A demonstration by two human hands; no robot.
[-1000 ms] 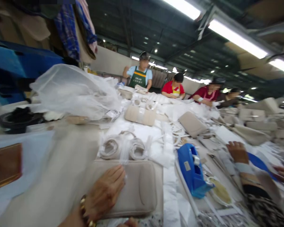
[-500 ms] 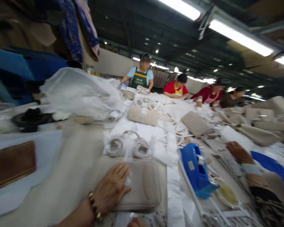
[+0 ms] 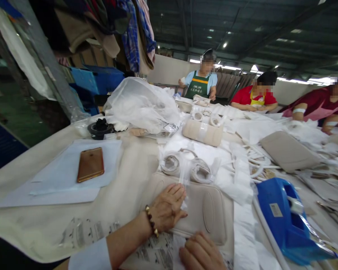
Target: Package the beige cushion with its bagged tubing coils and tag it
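My left hand (image 3: 167,207), with a bead bracelet at the wrist, lies flat on a beige padded cushion (image 3: 205,212) and touches a strip of clear tape (image 3: 183,183) that runs over it. My right hand (image 3: 201,253) rests at the cushion's near edge, fingers curled; whether it grips anything I cannot tell. Two coiled beige straps (image 3: 186,168) in clear wrap lie just beyond the cushion. A blue tape dispenser (image 3: 284,217) stands to the right. A clear printed plastic bag (image 3: 154,249) lies under my hands.
A brown phone (image 3: 90,164) lies on white paper at the left. A crumpled plastic bag (image 3: 141,103), another taped beige cushion (image 3: 202,132) and a flat beige pad (image 3: 287,150) lie farther off. Three people work at the far side.
The view has swung left and down. My right hand has come into view at the cushion's near edge. My left hand stays on the cushion.
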